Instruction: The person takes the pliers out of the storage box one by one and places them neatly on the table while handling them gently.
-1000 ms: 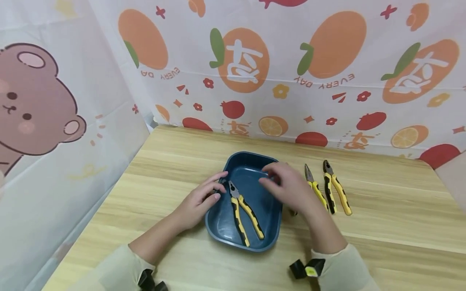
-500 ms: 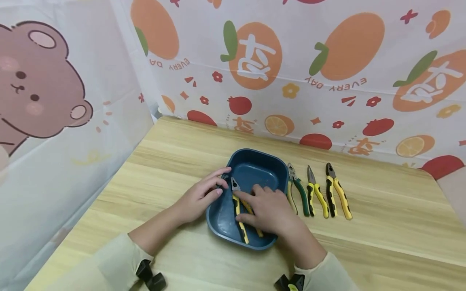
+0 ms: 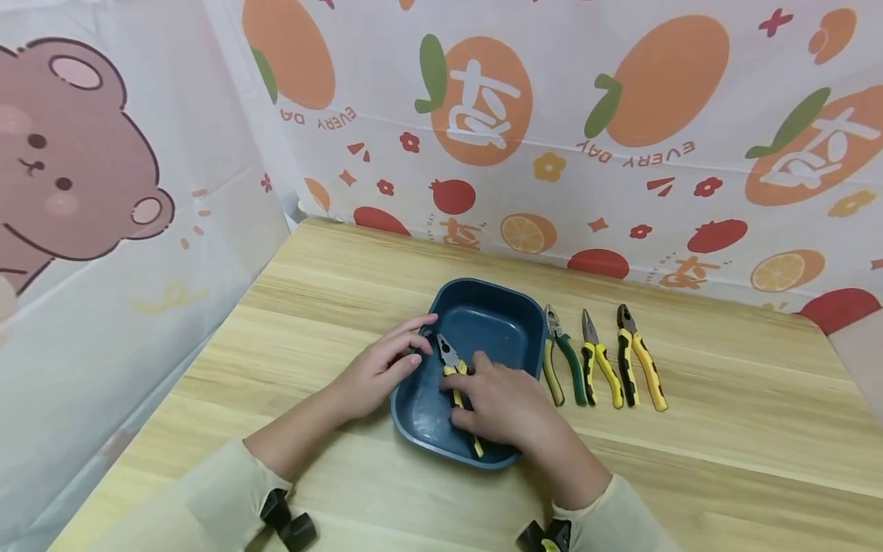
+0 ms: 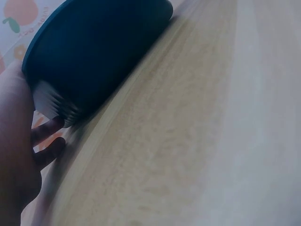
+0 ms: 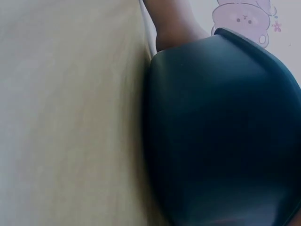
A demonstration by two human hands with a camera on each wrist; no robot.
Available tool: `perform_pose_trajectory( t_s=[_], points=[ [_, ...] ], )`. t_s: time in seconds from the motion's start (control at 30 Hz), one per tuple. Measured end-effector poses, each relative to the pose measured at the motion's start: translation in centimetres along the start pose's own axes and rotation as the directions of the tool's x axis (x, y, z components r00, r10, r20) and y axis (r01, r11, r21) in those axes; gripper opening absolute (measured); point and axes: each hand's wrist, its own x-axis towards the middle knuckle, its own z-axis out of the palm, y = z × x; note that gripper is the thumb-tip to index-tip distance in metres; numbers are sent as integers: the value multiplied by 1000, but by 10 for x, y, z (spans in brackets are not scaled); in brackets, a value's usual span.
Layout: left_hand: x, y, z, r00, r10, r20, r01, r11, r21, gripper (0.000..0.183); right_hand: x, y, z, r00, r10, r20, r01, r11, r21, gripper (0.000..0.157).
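Note:
A dark blue plastic tray (image 3: 486, 328) rests on the table, its outer wall filling much of both wrist views. In it lie combination pliers with yellow-and-black handles (image 3: 448, 353), their grey head pointing up and left. My right hand (image 3: 507, 402) reaches down into the tray and grips these pliers by the handles, covering most of them. My left hand (image 3: 375, 376) holds the tray's left rim; in the left wrist view two curled fingers (image 4: 49, 153) show by its outer wall. The right hand's fingers are hidden behind the tray wall in the right wrist view.
Right of the tray, three pliers lie in a row: green-handled pliers (image 3: 567, 356), yellow-and-black needle-nose pliers (image 3: 603, 364) and larger yellow-and-black pliers (image 3: 638, 356). A fruit-printed cloth (image 3: 552, 184) hangs behind the wooden table (image 3: 331, 284), and a bear-printed cloth (image 3: 207, 307) at the left.
My right hand has come from above the tray's right side down onto the pliers and taken hold of them; their handles have come closer together. The left hand stays at the rim.

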Motion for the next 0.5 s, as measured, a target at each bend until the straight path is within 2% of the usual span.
perform_pose_trajectory(
  t_s=[0.2,0.3,0.43,0.5],
  points=[
    [0,27,-4,1000,-23,13,23,1000,-3,17,-1,1,-1,999,50,-20,-48,997,67,35],
    [1,32,-5,1000,-24,13,24,1000,9,17,-1,3,-2,997,61,-47,-55,991,124,33],
    [2,19,-3,1000,-10,2,10,1000,9,17,-2,7,-4,992,85,-94,-59,966,253,29],
    [0,10,0,1000,-5,-2,5,1000,12,17,-2,9,-5,988,96,-118,-49,937,346,28]
  ],
)
